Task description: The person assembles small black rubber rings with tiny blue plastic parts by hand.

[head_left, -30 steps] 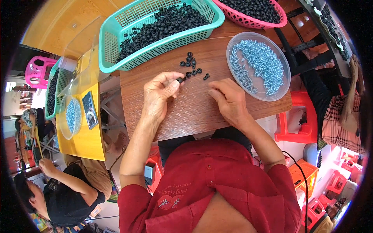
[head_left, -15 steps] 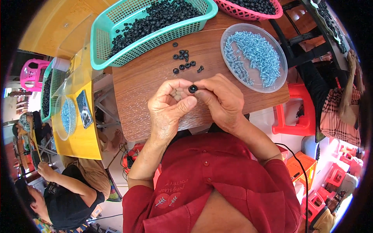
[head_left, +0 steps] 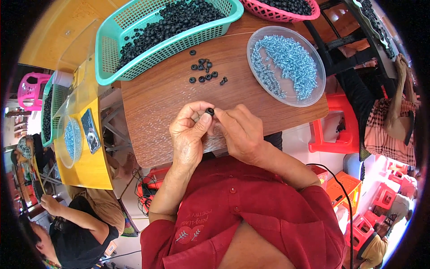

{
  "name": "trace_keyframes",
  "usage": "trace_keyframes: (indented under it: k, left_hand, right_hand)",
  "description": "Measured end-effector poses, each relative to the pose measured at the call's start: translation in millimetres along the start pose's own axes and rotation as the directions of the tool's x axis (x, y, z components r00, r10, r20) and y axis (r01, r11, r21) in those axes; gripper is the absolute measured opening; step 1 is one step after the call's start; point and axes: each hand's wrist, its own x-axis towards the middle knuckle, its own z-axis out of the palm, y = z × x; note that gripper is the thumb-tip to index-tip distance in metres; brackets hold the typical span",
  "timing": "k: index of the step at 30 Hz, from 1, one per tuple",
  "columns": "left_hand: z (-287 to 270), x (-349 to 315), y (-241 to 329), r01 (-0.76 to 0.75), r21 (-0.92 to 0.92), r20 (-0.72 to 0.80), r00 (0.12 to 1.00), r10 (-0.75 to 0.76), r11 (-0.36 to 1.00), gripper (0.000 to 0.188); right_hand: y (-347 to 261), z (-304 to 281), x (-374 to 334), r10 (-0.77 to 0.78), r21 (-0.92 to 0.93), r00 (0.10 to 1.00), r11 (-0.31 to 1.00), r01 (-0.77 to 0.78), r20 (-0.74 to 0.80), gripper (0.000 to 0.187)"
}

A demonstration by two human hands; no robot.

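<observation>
My left hand (head_left: pixel 188 130) pinches a small black ring-shaped part (head_left: pixel 209 110) with a hole in it, between thumb and forefinger. My right hand (head_left: pixel 242 134) is closed, its fingertips right beside the part; what they grip, if anything, is hidden. Beyond my hands, several loose black parts (head_left: pixel 201 79) lie on the brown wooden table (head_left: pixel 156 103). A turquoise basket (head_left: pixel 165 50) full of such black parts stands at the far left of the table. To the right sits a clear round tray (head_left: pixel 286 89) with many small light-blue pieces (head_left: pixel 291 58).
A pink basket (head_left: pixel 286 17) of black parts stands at the far edge. Left of my table is a yellow table (head_left: pixel 94 170) with a phone (head_left: pixel 91 131). A person in black (head_left: pixel 80 233) sits at lower left; a red stool (head_left: pixel 333 130) stands at right.
My hands have moved slightly left and down over the table with the black part, which has turned. The right fingertips have shifted off its face to its side. The view has shifted a little.
</observation>
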Motion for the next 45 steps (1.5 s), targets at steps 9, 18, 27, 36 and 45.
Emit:
trace_keyframes:
  k: [9,18,27,36,45]
  left_hand:
    - [-10,0,-2,0.033,0.018,-0.037,0.999,-0.033,0.999,0.018]
    - [-1,-1,-16,0.151,0.051,-0.007,0.989,-0.151,0.987,0.019]
    - [-4,-1,-27,0.157,0.099,0.001,0.987,-0.158,0.983,0.017]
    - [-4,2,-28,0.141,0.151,0.002,0.99,-0.143,0.978,0.021]
    - [-3,1,-31,0.134,0.148,-0.013,0.991,-0.134,0.98,0.019]
  right_hand:
    - [46,-60,0,0.063,-0.288,0.996,0.955,-0.077,-0.059,0.027]
    - [106,-125,-8,0.382,-0.495,0.923,0.794,-0.352,-0.043,0.013]
    - [127,-127,-1,0.422,-0.679,0.889,0.706,-0.201,0.176,0.014]
    - [131,-124,0,0.329,-0.665,0.922,0.738,-0.116,0.204,0.02]
    - [136,-110,5,0.229,-0.621,0.896,0.781,0.063,0.38,0.016]
